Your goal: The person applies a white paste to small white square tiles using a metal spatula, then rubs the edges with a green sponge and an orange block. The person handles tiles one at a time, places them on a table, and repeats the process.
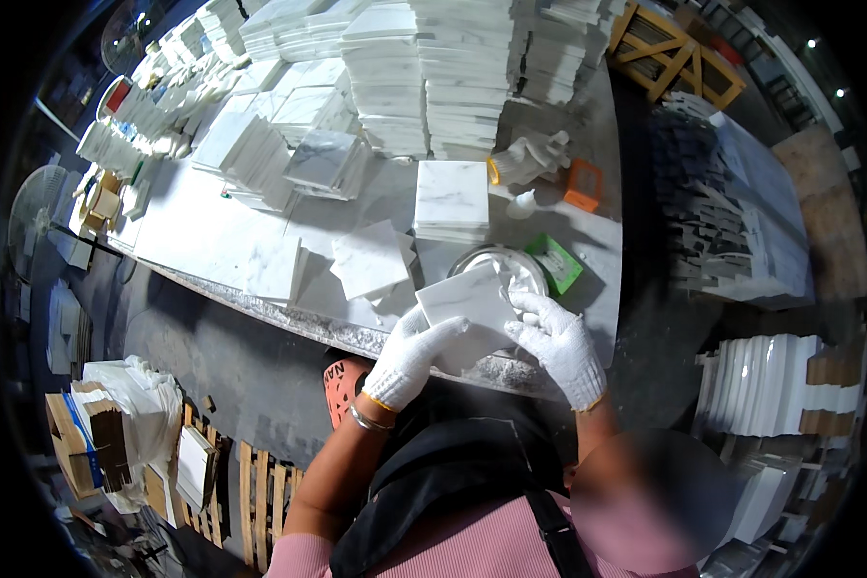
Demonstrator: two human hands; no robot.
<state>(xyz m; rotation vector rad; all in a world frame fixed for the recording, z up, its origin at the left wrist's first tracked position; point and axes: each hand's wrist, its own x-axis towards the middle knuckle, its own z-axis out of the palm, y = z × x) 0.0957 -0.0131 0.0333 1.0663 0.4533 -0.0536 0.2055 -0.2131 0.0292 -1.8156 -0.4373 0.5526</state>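
A square white marble tile with faint grey veins is held tilted in front of me, over the table's front edge. My left hand, in a white knit glove, is closed on the tile's lower left side with the thumb across its face. My right hand, gloved the same way, has bent fingers at the tile's right edge; its fingertips seem to grip there. Just behind the tile is a round basin with white material in it, partly covered. Left of it lie loosely stacked tiles; a neater tile stack stands beyond.
Tall tile stacks fill the back of the table. A green packet, an orange box and a crumpled glove lie right. Stone pieces stand farther right; a wooden pallet lies lower left.
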